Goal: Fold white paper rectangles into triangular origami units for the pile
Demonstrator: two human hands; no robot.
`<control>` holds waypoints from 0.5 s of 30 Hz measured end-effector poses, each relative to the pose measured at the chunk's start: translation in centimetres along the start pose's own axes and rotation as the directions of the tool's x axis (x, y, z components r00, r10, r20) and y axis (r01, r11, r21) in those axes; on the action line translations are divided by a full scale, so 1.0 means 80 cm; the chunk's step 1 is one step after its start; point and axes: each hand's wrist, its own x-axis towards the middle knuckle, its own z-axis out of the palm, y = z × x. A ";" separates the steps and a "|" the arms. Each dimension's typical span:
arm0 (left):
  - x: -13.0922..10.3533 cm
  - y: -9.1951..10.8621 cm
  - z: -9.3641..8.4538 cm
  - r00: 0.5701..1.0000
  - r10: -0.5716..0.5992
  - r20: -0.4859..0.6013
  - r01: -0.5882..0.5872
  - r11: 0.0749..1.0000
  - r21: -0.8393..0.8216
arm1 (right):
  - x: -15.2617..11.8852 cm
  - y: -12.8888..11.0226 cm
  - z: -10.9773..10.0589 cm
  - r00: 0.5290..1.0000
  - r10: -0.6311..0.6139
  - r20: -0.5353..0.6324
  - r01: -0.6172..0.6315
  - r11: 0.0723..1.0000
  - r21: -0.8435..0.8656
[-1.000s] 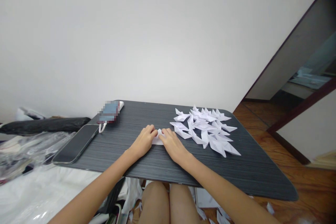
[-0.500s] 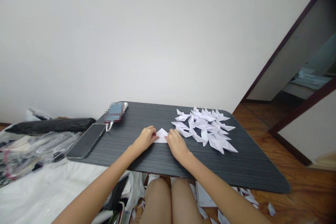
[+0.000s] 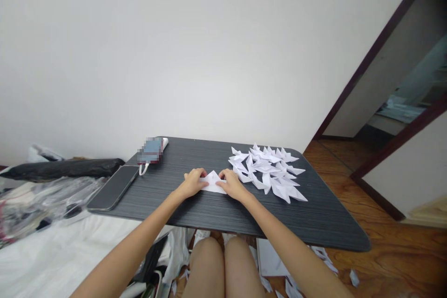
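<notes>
A small white sheet of folded paper (image 3: 212,184) with a pointed top lies on the dark table in front of me. My left hand (image 3: 194,181) grips its left side, thumb on the paper and fingers curled. On the right side, my right hand (image 3: 232,183) pinches the paper in the same way, its thumb near the middle. The fingertips behind the paper are partly hidden. Close by on the right sits a pile of folded paper boats (image 3: 267,167), some overlapping.
The dark wood-grain table (image 3: 324,223) stands against a white wall. At its left edge lies a black smartphone (image 3: 113,188), with a pixelated device (image 3: 151,151) and white cable behind it. Plastic bags (image 3: 42,200) heap up left of the table. Paper pieces (image 3: 323,257) litter the floor.
Both thumbs have moved inward onto the paper, and its lower edge now shows wider between my hands. The whole view has shifted slightly.
</notes>
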 end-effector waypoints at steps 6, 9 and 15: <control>-0.029 0.006 -0.010 0.923 0.336 -0.189 -0.309 0.938 0.159 | -0.030 -0.010 -0.022 0.918 -0.379 -0.119 0.358 0.919 -0.163; -0.042 0.007 -0.011 0.891 0.447 -0.081 -0.426 0.884 0.194 | -0.044 -0.006 -0.023 0.878 -0.479 -0.006 0.461 0.846 -0.267; -0.039 -0.003 -0.003 0.899 0.437 -0.029 -0.436 0.900 0.018 | -0.045 0.002 -0.020 0.904 -0.426 0.014 0.425 0.897 -0.119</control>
